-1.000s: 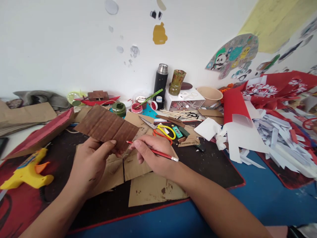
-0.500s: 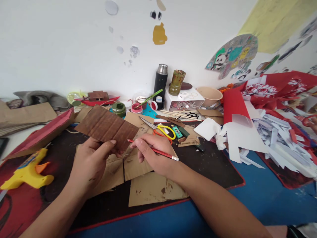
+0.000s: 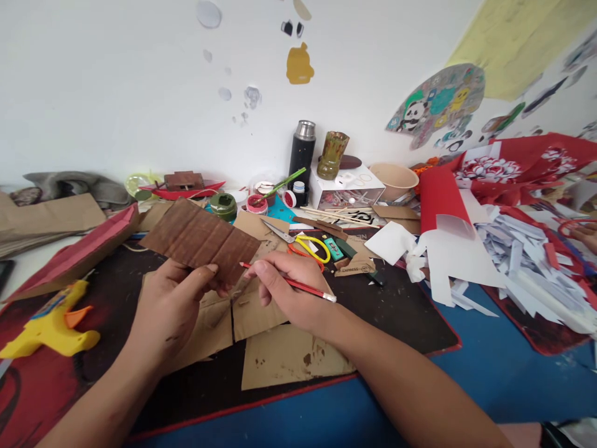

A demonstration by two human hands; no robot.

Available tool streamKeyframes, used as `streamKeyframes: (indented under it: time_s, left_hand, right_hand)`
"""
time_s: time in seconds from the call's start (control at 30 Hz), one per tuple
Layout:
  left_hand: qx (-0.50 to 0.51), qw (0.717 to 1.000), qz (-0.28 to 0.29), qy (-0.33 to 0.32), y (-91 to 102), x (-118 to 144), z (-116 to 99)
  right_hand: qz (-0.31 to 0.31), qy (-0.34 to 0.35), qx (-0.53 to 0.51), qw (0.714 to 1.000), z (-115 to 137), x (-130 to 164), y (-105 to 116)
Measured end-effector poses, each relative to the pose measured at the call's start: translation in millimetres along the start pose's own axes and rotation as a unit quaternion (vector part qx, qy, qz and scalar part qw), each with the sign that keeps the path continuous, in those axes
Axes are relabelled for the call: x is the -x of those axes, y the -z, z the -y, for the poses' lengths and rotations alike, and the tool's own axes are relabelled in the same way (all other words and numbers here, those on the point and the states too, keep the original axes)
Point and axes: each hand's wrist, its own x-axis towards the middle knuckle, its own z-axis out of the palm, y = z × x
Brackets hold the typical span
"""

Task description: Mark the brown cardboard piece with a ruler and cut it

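My left hand (image 3: 175, 302) pinches the lower edge of a brown-painted piece of cardboard (image 3: 203, 239), creased in bands and held tilted above the mat. Its thumb lies on the front; the fingers behind are partly hidden. In my right hand (image 3: 284, 283) is a red pencil (image 3: 310, 289), its tip pointing left close to the card's right edge and its white eraser end toward my wrist. I cannot tell whether the tip touches the card. Under both hands lie plain cardboard sheets (image 3: 261, 314), one stained with brown paint (image 3: 289, 361).
A yellow glue gun (image 3: 58, 326) and a pink-lined cardboard boat hull (image 3: 84, 255) lie left. Behind are paint jars (image 3: 224, 205), scissors (image 3: 312, 247), a black flask (image 3: 302, 149) and a red boat (image 3: 184, 186). Paper strips (image 3: 532, 267) heap at right, near another person's hand (image 3: 585, 235).
My hands, the brown card and the pencil look almost unmoved. At the far right, the other person's hand has shifted slightly.
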Motion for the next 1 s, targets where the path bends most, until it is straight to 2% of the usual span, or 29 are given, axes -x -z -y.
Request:
streamKeyframes:
  time_s: [0.1,0.37,0.6,0.8,1.0]
  left_hand:
    - [0.058,0.998,-0.006,0.03,0.5,-0.2,0.7]
    - [0.107,0.993,-0.017,0.057,2.1,1.0,4.4]
    - [0.099,0.993,-0.023,0.055,0.9,-0.4,4.3]
    - [0.104,0.993,-0.026,0.053,1.1,0.1,3.3]
    - [0.1,0.993,-0.023,0.054,1.4,-0.3,5.4]
  right_hand:
    - [-0.003,-0.006,-0.015,1.0,-1.5,0.1,-0.5]
    - [-0.019,-0.006,-0.026,0.999,-6.0,0.5,-1.0]
    - [-0.045,0.023,0.006,0.999,-5.5,-1.2,-0.8]
    - [-0.083,0.006,-0.001,0.997,-0.2,-1.8,-0.2]
    - [-0.083,0.01,-0.001,0.997,0.5,-2.1,-0.8]
